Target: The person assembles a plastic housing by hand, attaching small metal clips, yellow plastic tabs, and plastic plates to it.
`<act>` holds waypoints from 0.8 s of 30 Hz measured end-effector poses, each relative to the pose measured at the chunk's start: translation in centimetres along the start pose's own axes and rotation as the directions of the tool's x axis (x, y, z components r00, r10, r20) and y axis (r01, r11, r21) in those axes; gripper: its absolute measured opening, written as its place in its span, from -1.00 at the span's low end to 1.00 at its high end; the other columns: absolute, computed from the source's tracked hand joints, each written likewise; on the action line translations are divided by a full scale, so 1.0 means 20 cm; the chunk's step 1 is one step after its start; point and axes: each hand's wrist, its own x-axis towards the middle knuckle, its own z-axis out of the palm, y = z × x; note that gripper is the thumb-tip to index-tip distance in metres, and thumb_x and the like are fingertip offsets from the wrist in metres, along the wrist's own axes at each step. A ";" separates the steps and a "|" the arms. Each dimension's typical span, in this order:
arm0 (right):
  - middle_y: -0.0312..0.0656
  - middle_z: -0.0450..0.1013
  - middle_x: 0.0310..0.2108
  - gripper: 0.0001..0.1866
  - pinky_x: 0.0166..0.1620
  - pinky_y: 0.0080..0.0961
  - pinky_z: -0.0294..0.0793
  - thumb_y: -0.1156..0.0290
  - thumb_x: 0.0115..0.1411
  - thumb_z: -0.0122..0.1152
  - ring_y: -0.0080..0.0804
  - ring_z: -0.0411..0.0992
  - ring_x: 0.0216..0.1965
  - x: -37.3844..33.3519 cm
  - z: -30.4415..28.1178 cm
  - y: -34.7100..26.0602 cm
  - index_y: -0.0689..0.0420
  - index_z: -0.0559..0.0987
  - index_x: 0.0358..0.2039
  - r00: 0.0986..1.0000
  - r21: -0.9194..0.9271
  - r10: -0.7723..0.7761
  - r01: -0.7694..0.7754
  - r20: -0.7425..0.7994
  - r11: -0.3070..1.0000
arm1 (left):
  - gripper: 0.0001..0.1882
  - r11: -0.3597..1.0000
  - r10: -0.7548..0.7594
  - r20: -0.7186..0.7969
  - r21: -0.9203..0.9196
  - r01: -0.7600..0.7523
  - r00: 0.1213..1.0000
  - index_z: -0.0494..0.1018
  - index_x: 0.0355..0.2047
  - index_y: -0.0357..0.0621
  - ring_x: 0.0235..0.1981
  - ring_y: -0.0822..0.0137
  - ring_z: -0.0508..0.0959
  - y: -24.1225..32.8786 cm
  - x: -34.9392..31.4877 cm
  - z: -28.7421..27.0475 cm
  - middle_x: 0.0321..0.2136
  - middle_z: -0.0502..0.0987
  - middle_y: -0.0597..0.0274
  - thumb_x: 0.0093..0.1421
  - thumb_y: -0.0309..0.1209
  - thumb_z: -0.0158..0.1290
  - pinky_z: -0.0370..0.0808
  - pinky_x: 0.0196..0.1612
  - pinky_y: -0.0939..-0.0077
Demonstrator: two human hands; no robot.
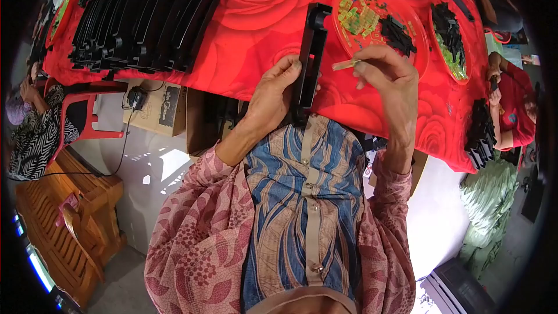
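Black plastic frame stands over the near edge of the red-covered worktop, its long axis running away from the body, top end leaning slightly right. The left hand clasps its left side at mid-length. Just right of it, apart, the right hand pinches a small yellowish strip between thumb and fingers, pointing leftward, roughly crosswise to the frame's open middle.

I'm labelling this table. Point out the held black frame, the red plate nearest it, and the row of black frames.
Held black frame point(304, 81): head view, its long left side.
Red plate point(405, 9): head view, bare upper-right part.
Row of black frames point(142, 22): head view, middle of the row.
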 end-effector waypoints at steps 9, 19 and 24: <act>-0.29 0.52 -0.42 -0.90 -0.32 -0.67 0.48 0.64 0.07 0.26 -0.65 0.49 -0.40 -0.04 0.17 -0.03 0.28 0.58 -0.36 0.993 -0.156 -0.114 0.111 -0.012 0.982 | -0.82 0.994 0.063 -0.079 0.091 -0.055 0.995 0.46 -0.11 -0.16 -0.31 0.49 0.55 -0.03 -0.01 0.04 -0.30 0.55 0.34 0.38 -0.36 -0.04 0.52 -0.18 0.57; -0.18 0.51 -0.46 -0.88 -0.40 -0.62 0.48 0.64 0.06 0.27 -0.53 0.51 -0.47 -0.05 0.22 0.00 0.28 0.59 -0.35 0.952 -0.338 -0.304 0.273 -0.042 0.901 | -0.75 0.965 0.184 -0.090 0.208 -0.162 0.979 0.40 -0.05 -0.25 -0.29 0.45 0.56 -0.05 -0.02 0.08 -0.26 0.58 0.19 0.41 -0.34 -0.11 0.51 -0.16 0.57; -0.17 0.51 -0.46 -0.89 -0.41 -0.61 0.47 0.64 0.07 0.28 -0.54 0.49 -0.50 -0.05 0.26 0.06 0.28 0.59 -0.35 0.934 -0.236 -0.333 0.297 -0.128 0.925 | -0.70 0.960 0.184 -0.059 0.223 -0.167 0.981 0.37 0.01 -0.24 -0.23 0.48 0.53 -0.07 -0.02 0.06 -0.21 0.53 0.27 0.43 -0.30 -0.14 0.48 -0.13 0.59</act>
